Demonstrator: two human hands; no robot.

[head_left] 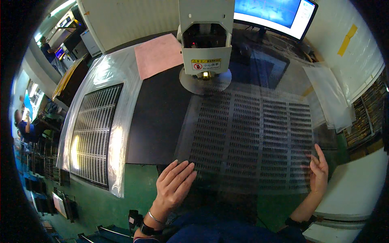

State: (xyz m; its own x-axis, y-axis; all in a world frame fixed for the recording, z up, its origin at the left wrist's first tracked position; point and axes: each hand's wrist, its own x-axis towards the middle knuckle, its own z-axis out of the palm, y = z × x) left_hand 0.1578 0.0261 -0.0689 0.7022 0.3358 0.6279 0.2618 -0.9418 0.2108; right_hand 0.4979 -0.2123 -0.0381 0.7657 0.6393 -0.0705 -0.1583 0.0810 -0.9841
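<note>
A large see-through film sheet [247, 141] with rows of small dark marks spans the right half of the dark table, its near edge reaching past the table's front. At its near left corner lies my left hand [176, 186], fingers stretched out side by side, fingertips at the film; its thumb is hidden. My right hand [319, 174] is at the film's right edge. Its forefinger points up, the thumb lies against the edge, and faint fingers show through the film, so the edge appears to be between them. A bracelet and a dark band are on my left wrist.
A white inspection machine [206, 56] with a lit lens stands over the film's far edge. At left, a patterned dark-framed sheet [95, 135] lies on clear plastic [117, 162]. Behind are a pink sheet [158, 56] and a monitor [275, 16]. Other people are far left.
</note>
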